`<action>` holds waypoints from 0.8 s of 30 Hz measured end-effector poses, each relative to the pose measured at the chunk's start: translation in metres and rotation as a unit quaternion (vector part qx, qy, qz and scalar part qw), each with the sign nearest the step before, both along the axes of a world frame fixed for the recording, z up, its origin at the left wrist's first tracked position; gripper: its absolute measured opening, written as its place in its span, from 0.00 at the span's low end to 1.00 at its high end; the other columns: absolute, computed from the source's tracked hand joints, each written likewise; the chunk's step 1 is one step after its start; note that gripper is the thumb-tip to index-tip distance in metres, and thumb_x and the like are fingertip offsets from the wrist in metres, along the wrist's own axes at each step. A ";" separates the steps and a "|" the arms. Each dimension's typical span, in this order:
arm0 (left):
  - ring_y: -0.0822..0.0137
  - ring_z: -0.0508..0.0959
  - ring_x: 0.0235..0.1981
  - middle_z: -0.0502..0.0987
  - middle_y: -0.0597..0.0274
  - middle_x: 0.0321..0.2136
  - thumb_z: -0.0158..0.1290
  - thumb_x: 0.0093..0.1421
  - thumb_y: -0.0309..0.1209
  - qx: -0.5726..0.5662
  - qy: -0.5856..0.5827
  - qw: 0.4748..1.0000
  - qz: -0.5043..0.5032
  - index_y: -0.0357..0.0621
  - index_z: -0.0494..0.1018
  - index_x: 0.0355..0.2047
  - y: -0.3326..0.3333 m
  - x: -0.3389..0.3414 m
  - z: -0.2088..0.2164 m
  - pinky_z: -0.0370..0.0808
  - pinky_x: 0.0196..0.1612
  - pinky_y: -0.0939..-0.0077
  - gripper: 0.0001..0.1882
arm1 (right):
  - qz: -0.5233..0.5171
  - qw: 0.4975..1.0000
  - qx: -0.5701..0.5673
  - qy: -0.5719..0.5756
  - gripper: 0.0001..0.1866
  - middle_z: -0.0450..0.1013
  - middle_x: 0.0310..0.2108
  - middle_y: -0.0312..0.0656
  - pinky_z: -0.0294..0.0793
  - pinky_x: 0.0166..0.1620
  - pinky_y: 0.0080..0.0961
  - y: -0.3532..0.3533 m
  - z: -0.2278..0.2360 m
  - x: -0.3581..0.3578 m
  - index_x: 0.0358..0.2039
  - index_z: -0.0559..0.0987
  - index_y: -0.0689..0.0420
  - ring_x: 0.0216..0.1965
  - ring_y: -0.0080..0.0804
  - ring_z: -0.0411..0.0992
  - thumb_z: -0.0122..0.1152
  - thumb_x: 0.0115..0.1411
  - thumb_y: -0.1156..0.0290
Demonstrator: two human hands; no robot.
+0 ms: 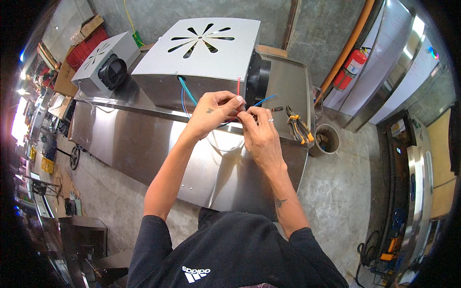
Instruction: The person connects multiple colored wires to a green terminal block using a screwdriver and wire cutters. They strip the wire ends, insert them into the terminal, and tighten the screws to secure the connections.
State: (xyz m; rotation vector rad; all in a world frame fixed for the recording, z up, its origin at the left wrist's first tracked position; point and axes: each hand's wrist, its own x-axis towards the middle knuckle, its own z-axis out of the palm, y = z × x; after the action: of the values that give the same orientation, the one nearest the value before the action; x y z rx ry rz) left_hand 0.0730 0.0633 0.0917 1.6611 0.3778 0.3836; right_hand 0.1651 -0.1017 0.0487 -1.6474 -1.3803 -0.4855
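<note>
Both grips shut to a fingertip pinch, nearly touching each other, just off the near side of the big metal box. Left grip has thumb and forefinger closed on wires; right grip, ring on one finger, is pinched on them too — can't tell which strand sits in which, too small and partly covered by my fingers. Red one drops from the box near its right corner to my fingertips. Teal wire comes out of a hole in the near side, heads down behind my left grip. Blue end sticks out past my right grip, pointing up and right. Box sits on the steel counter, petal-shaped slots facing up, black round duct on its right side. Orange-handled pliers lie right of my grips; smaller slotted box at far left.
</note>
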 end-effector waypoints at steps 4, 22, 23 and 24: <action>0.73 0.84 0.45 0.86 0.59 0.41 0.57 0.77 0.37 0.110 0.004 0.992 -0.058 0.31 0.82 0.51 -0.008 -0.001 0.010 0.83 0.50 0.74 0.17 | -0.020 0.999 0.028 0.009 0.13 0.73 0.45 0.50 0.77 0.51 0.46 -0.002 -0.002 0.006 0.49 0.77 0.62 0.46 0.52 0.74 0.65 0.65 0.84; 0.56 0.85 0.44 0.86 0.59 0.40 0.66 0.59 0.22 0.596 -0.163 0.785 0.042 0.43 0.82 0.44 -0.013 0.012 0.014 0.79 0.52 0.61 0.12 | -0.088 0.987 0.093 0.100 0.06 0.73 0.39 0.53 0.74 0.47 0.46 -0.033 0.031 0.037 0.43 0.74 0.66 0.41 0.52 0.73 0.62 0.72 0.78; 0.56 0.85 0.44 0.86 0.59 0.40 0.66 0.59 0.22 0.592 -0.158 0.789 0.042 0.43 0.82 0.44 -0.012 0.011 0.013 0.79 0.52 0.61 0.12 | -0.094 0.986 0.093 0.097 0.06 0.73 0.39 0.53 0.74 0.47 0.46 -0.038 0.032 0.039 0.43 0.74 0.66 0.41 0.52 0.73 0.62 0.72 0.78; 0.56 0.85 0.42 0.86 0.58 0.39 0.65 0.60 0.22 0.589 -0.162 0.791 0.042 0.43 0.82 0.44 -0.011 0.010 0.012 0.79 0.49 0.61 0.11 | -0.099 0.986 0.094 0.094 0.06 0.73 0.39 0.52 0.75 0.46 0.45 -0.043 0.034 0.041 0.43 0.74 0.66 0.40 0.52 0.74 0.62 0.72 0.79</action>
State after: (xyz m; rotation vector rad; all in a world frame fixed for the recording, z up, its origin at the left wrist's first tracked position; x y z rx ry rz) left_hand 0.0833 0.0523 0.1039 2.7238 -0.1228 1.1119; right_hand 0.2062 -0.1450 0.0822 -1.6370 -1.0072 -0.5419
